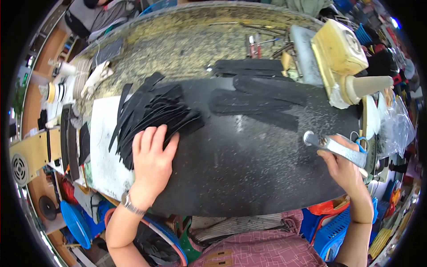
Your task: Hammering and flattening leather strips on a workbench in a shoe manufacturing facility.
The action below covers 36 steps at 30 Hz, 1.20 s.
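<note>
Your hands are well apart, on opp. sides of the black mat (249,173). Your L hand (153,149) is palm down at the near edge of the fanned pile of black strips (153,100), back of hand facing up; fingers point away from you over the pile, thumb set off to the R, w/ a gap betw. it and the index. Can't tell if the fingertips pinch any strips or just press. L forearm comes up from the lower edge, leaning R, w/ a metal-banded watch (132,204) at the wrist.

Your R hand (340,163) is closed round a hammer-like metal tool (344,151) near the mat's R side, thumb on the L side of the grip, tool's round end pointing L. Can't tell if it touches the mat. R forearm rises from the lower R, tilting in at the wrist.

Pile sits on the L part of the mat, partly over the white sheet (104,133). Loose black strips (258,95) lie flat, overlapping, at the mat's far side, betw. pile and cream block (340,46).
</note>
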### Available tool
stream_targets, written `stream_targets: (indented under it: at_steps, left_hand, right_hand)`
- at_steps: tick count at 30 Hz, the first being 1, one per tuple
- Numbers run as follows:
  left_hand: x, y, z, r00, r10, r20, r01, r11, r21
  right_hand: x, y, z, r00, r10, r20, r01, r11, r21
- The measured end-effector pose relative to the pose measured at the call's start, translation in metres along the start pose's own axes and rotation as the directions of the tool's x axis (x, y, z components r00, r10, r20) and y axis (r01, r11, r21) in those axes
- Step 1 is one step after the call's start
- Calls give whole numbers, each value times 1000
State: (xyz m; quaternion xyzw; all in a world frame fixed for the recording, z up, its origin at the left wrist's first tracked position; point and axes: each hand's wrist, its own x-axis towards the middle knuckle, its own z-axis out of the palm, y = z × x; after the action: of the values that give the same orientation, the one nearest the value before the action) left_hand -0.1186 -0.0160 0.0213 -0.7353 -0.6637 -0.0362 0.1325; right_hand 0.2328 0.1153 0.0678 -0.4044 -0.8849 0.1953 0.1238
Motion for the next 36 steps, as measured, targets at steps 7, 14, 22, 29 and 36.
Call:
stream_targets:
  at_steps: [7,14,22,29,36]
  left_hand:
    - [159,81,18,923,163,-349,-356,707,-611]
    - [209,110,52,974,148,-170,-226,625,-748]
    - [61,149,-9,872,453,184,0,376,-926]
    - [45,167,-9,911,402,92,-164,559,-813]
    - [39,164,17,806,544,-235,-486,380,-787]
  right_hand:
    - [43,17,9,994,-83,-68,84,996,18]
    - [10,19,13,999,-38,39,39,999,-25]
    - [-42,27,-7,987,138,77,-146,982,121]
    - [-92,2,12,968,195,157,-216,968,127]
    - [-95,1,15,960,219,176,-239,966,98]
